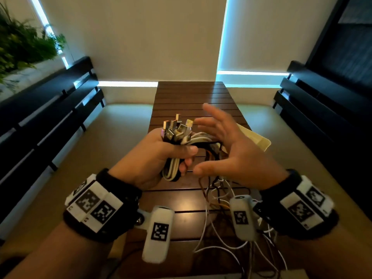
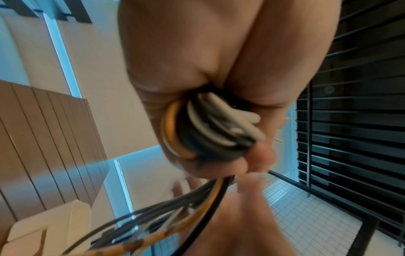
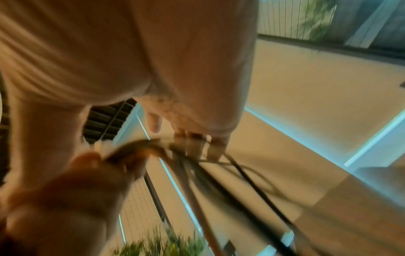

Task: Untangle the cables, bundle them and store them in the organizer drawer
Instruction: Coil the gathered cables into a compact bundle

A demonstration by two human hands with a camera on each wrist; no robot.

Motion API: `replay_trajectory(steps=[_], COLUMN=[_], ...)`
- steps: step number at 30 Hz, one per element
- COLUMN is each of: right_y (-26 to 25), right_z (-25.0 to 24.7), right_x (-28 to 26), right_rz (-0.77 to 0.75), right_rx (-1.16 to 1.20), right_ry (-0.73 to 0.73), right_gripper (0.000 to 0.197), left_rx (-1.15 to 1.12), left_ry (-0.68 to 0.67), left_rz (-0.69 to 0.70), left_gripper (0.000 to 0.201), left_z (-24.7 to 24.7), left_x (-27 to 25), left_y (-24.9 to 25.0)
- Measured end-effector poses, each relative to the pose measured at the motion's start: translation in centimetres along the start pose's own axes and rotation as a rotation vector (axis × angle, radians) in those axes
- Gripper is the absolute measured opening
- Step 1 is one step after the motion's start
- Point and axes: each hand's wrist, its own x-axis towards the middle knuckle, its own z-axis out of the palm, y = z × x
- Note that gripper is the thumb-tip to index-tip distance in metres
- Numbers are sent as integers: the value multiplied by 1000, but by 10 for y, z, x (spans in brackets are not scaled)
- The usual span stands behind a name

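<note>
Above the desk point(image 1: 189, 97), the left hand point(image 1: 153, 156) clenches its grip around a bundle of USB cables point(image 1: 177, 135). The right hand point(image 1: 231, 150), grip wide with fingers spread, hovers just beside the bundle. Loose cable ends point(image 1: 217, 200) trail onto the desk below.

two hands: left hand point(image 1: 159, 156), right hand point(image 1: 231, 150). one bunch of cables point(image 1: 181, 141) in left fist, white, black and orange strands; exact strand count cannot tell. usb plugs point(image 1: 177, 127) sticking up from bunch: at least five, blurred. one slatted wooden table point(image 1: 189, 97). one cream organizer drawer point(image 1: 259, 139). two wristbands point(image 1: 94, 204) with printed markers. one potted plant point(image 1: 24, 43).
</note>
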Motion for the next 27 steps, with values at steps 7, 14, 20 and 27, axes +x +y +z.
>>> replay_trajectory(steps=[7,14,20,27], right_y=[35,25,18,14], right_z=[17,15,35,46], right_x=[-2,-1,-2,-8], right_rz=[257,246,267,239], right_rx=[163,424,411,280], right_ry=[70,192,215,163], right_gripper=[14,49,36,34], left_rx=[-118,-134,-339,-418], left_ry=[41,78,213,216], left_rz=[60,-107,-121,-74], left_gripper=[21,32,25,32], left_z=[-22,-13,10,21], left_x=[-5,-9,-3,4], left_y=[2,-30,-46,-42])
